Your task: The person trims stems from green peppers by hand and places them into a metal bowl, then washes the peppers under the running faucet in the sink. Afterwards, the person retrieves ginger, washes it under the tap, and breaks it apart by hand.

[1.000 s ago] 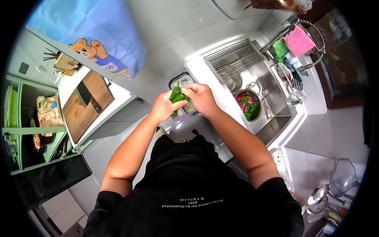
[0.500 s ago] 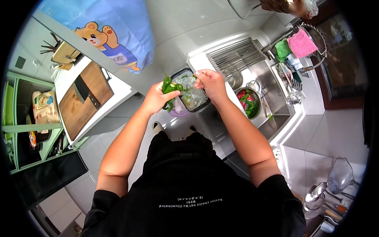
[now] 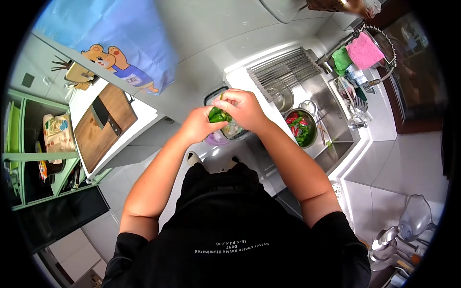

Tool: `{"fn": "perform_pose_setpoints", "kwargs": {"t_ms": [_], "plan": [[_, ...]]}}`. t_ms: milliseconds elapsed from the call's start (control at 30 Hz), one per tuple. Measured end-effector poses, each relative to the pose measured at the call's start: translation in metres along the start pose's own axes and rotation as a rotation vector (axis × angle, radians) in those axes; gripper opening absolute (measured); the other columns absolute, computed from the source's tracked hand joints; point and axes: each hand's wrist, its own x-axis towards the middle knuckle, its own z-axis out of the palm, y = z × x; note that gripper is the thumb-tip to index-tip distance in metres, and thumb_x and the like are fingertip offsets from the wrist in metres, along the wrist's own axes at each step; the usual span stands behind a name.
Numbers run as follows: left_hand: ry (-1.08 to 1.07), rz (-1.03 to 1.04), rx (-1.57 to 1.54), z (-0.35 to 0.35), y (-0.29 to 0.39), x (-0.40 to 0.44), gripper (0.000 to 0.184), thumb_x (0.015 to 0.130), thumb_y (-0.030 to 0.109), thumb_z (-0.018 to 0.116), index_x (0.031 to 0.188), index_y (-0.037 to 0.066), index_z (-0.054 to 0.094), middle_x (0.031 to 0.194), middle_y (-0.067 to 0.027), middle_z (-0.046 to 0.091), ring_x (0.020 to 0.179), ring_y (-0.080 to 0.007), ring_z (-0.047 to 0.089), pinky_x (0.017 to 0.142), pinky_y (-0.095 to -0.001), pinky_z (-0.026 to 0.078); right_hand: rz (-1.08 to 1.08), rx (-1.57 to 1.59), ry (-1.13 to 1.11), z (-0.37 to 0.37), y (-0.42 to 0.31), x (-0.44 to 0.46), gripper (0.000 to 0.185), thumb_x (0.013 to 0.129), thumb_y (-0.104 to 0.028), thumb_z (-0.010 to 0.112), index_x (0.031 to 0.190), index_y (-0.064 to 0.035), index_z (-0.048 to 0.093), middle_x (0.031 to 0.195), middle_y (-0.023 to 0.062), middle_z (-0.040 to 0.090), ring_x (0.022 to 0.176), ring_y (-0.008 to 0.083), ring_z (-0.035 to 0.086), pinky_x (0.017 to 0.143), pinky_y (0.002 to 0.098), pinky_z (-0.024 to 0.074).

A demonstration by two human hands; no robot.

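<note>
Green peppers [image 3: 220,115] are bunched in my left hand [image 3: 195,126], its fingers wrapped round them. My right hand [image 3: 245,111] meets it, thumb and fingers closed on the upper end of a pepper near its stem. Both hands are over a dark-rimmed bin [image 3: 211,98] with a clear plastic liner [image 3: 233,129], which they partly cover. To the right, a metal bowl [image 3: 313,136] in the sink holds red and green peppers [image 3: 300,128].
A steel sink [image 3: 343,146] with a roll-up drying rack [image 3: 283,69] lies right. At left, a knife [image 3: 106,116] rests on a wooden cutting board [image 3: 91,139]. A blue bear-print cover [image 3: 125,38] hangs ahead; wall-hung utensils [image 3: 384,237] are at lower right.
My right hand has moved left and in to the peppers, from apart with a small green piece in its fingertips. My left hand has turned the bunch inward, and the view has shifted slightly.
</note>
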Motion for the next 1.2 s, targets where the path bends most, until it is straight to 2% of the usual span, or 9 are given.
{"fn": "perform_pose_setpoints", "kwargs": {"t_ms": [133, 300, 433, 567, 833, 900, 1000, 1100, 1200], "plan": [[0.098, 0.216, -0.083, 0.013, 0.006, 0.002, 0.021, 0.079, 0.013, 0.073, 0.094, 0.003, 0.063, 0.07, -0.0006, 0.059, 0.065, -0.0076, 0.051, 0.062, -0.0272, 0.046, 0.171, 0.448, 0.044, 0.001, 0.004, -0.004, 0.029, 0.09, -0.02, 0.06, 0.072, 0.0015, 0.061, 0.065, 0.0012, 0.058, 0.057, 0.0079, 0.049, 0.054, 0.0241, 0.042], [0.011, 0.119, 0.017, 0.014, 0.007, 0.009, 0.023, 0.079, 0.012, 0.073, 0.097, 0.004, 0.062, 0.077, -0.0016, 0.063, 0.069, -0.0077, 0.054, 0.066, -0.0253, 0.047, 0.338, 0.856, 0.07, -0.006, 0.014, -0.011, 0.026, 0.096, -0.018, 0.05, 0.092, 0.0028, 0.065, 0.067, -0.0003, 0.056, 0.06, 0.0053, 0.044, 0.057, 0.0202, 0.0387], [0.21, 0.04, -0.314, 0.02, -0.013, 0.019, 0.025, 0.081, 0.012, 0.072, 0.101, 0.003, 0.06, 0.082, -0.0011, 0.064, 0.072, -0.008, 0.058, 0.069, -0.0245, 0.048, 0.225, 0.452, 0.308, -0.014, 0.029, -0.002, 0.029, 0.092, -0.022, 0.057, 0.103, 0.003, 0.065, 0.076, 0.0048, 0.064, 0.064, 0.0107, 0.053, 0.062, 0.0241, 0.0446], [0.294, -0.062, -0.82, 0.011, -0.023, 0.025, 0.018, 0.088, 0.01, 0.065, 0.103, 0.002, 0.06, 0.092, -0.0082, 0.067, 0.082, -0.0146, 0.062, 0.076, -0.0285, 0.051, 0.429, -0.399, 0.122, -0.009, 0.083, -0.009, 0.054, 0.083, -0.032, 0.069, 0.126, -0.003, 0.055, 0.105, 0.0139, 0.066, 0.091, 0.0228, 0.064, 0.082, 0.0306, 0.0487], [0.42, -0.053, -1.026, 0.038, 0.009, 0.048, 0.016, 0.087, 0.011, 0.066, 0.1, 0.003, 0.06, 0.088, -0.0058, 0.065, 0.078, -0.0135, 0.062, 0.07, -0.0278, 0.052, 0.171, 0.488, 0.112, 0.007, 0.057, -0.037, 0.054, 0.086, -0.016, 0.066, 0.131, 0.003, 0.045, 0.108, 0.0142, 0.064, 0.096, 0.0174, 0.062, 0.083, 0.03, 0.0499], [0.295, -0.049, -1.061, 0.063, 0.031, 0.062, 0.017, 0.087, 0.013, 0.066, 0.1, 0.004, 0.06, 0.087, -0.0048, 0.064, 0.074, -0.0133, 0.062, 0.066, -0.0274, 0.052, 0.129, 0.519, 0.202, -0.002, 0.048, -0.055, 0.066, 0.084, -0.011, 0.067, 0.138, 0.0067, 0.032, 0.113, 0.0139, 0.061, 0.101, 0.0203, 0.06, 0.088, 0.0312, 0.048], [0.132, -0.076, -1.022, 0.111, 0.08, 0.078, 0.019, 0.088, 0.018, 0.066, 0.099, 0.005, 0.057, 0.083, -0.004, 0.062, 0.066, -0.013, 0.06, 0.058, -0.0274, 0.051, 0.144, 0.317, 0.37, -0.03, 0.069, -0.093, 0.062, 0.077, -0.015, 0.072, 0.129, -0.0012, 0.043, 0.108, 0.0139, 0.062, 0.1, 0.0191, 0.061, 0.085, 0.033, 0.0479], [-0.19, -0.153, -0.86, 0.165, 0.098, 0.106, 0.029, 0.091, 0.027, 0.063, 0.11, 0.006, 0.055, 0.096, -0.0035, 0.061, 0.084, -0.0124, 0.059, 0.074, -0.0281, 0.049, 0.339, 0.352, 0.536, -0.079, 0.069, -0.137, 0.049, 0.074, -0.014, 0.07, 0.118, -0.0036, 0.05, 0.087, 0.0085, 0.062, 0.074, 0.0177, 0.062, 0.067, 0.031, 0.0494], [-0.428, -0.14, -0.785, 0.216, 0.114, 0.129, 0.047, 0.088, 0.031, 0.066, 0.121, 0.003, 0.046, 0.099, -0.0085, 0.061, 0.083, -0.015, 0.06, 0.068, -0.0283, 0.05, 0.519, 0.273, 0.781, -0.118, 0.069, -0.173, 0.044, 0.074, -0.013, 0.07, 0.114, -0.0042, 0.052, 0.083, 0.0081, 0.063, 0.065, 0.0146, 0.061, 0.059, 0.0302, 0.049]]}}
